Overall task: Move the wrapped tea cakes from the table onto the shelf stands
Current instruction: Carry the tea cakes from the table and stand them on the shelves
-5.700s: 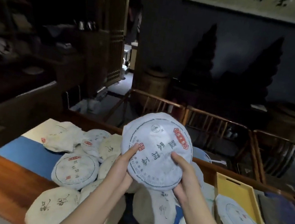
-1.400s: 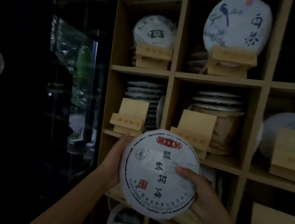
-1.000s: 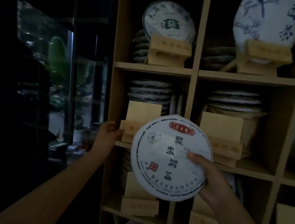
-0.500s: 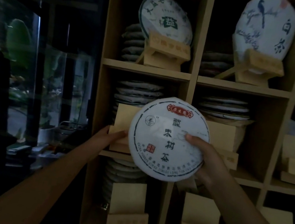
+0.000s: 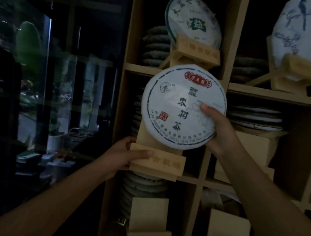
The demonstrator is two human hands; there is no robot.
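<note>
Two forearms reach up from the bottom edge in a dim room. The left hand grips the front lip of a wooden stand, thumb laid across its face, the other fingers hidden behind it. The right hand holds the tea cake by its lower right edge, thumb pressed on the front, fingers curled out of sight behind. The cake is upright, facing the camera, in front of the stand's back panel; whether it touches the stand cannot be told.

The cake is a round disc in white paper, with a red cartouche at the top, a column of dark characters down the middle, a small red seal, a round logo at upper left and a dashed ring with small lettering along the rim.

Behind stands a pale wooden shelf of open cubbies. The cubbies below hold empty stands in front of stacked cakes, which are too dark to read. In the cubby above, a green-printed cake leans on its stand; to its right a cake with a bird is cut off by the top edge. To the left, dark glass shows dim reflections of plants.
</note>
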